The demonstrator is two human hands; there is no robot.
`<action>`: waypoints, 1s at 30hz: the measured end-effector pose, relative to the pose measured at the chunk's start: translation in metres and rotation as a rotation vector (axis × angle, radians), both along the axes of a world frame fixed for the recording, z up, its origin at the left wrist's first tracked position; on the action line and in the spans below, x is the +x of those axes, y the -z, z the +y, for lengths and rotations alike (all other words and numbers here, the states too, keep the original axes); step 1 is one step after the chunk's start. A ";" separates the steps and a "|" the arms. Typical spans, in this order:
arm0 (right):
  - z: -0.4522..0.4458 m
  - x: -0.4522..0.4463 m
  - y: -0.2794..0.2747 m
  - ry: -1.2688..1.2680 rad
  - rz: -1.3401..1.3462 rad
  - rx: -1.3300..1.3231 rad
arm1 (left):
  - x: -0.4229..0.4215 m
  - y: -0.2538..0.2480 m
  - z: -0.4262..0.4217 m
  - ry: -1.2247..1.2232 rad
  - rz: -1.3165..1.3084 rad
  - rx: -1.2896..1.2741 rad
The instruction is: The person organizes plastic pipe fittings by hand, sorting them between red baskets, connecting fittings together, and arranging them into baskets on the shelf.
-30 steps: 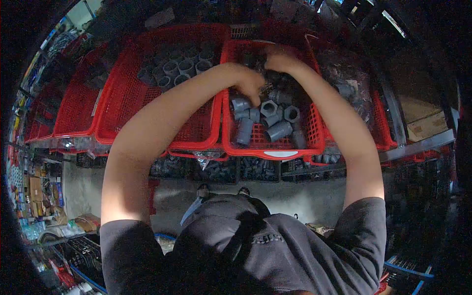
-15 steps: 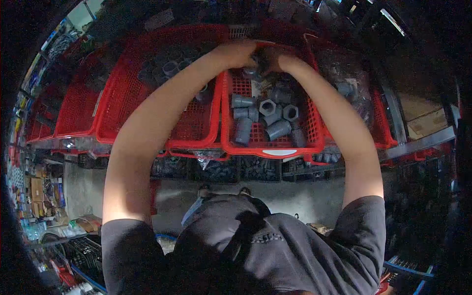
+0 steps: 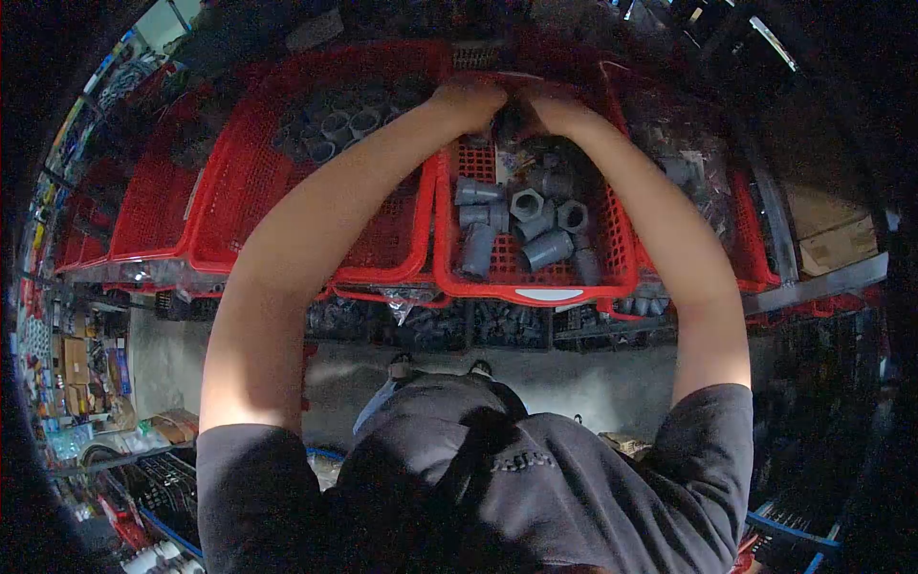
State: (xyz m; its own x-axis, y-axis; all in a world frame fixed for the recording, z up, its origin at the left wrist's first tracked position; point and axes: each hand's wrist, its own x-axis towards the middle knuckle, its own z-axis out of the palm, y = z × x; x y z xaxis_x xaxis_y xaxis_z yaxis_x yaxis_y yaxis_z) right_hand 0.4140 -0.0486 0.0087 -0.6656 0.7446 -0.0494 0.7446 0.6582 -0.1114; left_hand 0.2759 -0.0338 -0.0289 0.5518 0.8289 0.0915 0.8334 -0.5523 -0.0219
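Observation:
Both my hands are at the far end of the middle red plastic basket [image 3: 448, 277]. My left hand [image 3: 475, 105] is at its back left, bent inward. Close beside it, my right hand [image 3: 541, 110] reaches down from the right. Deep shadow hides the fingers of both, so I cannot make out what they touch or hold. Nearer me in this basket lie several grey plastic pipe fittings [image 3: 548, 250], some with hexagonal ends, such as the hex-ended fitting [image 3: 527, 204]. A pale paper label or strip [image 3: 502, 165] shows behind them.
Left of the middle basket stands a larger red basket [image 3: 225, 191] with grey ring-shaped fittings [image 3: 335, 124]. On the right, another red basket holds clear plastic bags [image 3: 684, 143]. A metal shelf edge [image 3: 822, 284] and a cardboard box [image 3: 837, 239] are farther right. Dark bins of small parts [image 3: 507, 323] sit below.
The view has shifted slightly. Both hands stay at the back of the middle basket, and the grey piece seen under my left hand earlier no longer shows clearly.

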 end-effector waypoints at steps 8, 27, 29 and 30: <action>0.012 0.008 0.012 -0.043 0.036 0.113 | -0.002 0.006 0.006 0.054 0.028 0.058; -0.007 0.013 -0.023 0.276 -0.624 -0.374 | 0.008 -0.008 -0.035 0.427 -0.099 -0.361; -0.006 0.011 -0.017 0.202 -0.685 -0.429 | 0.019 -0.005 -0.041 0.323 0.004 -0.579; -0.005 0.010 -0.015 0.203 -0.686 -0.429 | 0.022 -0.003 -0.042 0.325 0.003 -0.579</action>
State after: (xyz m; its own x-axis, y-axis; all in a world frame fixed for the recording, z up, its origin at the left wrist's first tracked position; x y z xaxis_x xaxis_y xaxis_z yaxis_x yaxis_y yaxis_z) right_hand 0.4245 -0.0533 0.0240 -0.2391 0.6712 -0.7016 0.8385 0.5071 0.1994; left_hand 0.2977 -0.0753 -0.0258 0.7814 0.5354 -0.3207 0.6230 -0.6988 0.3514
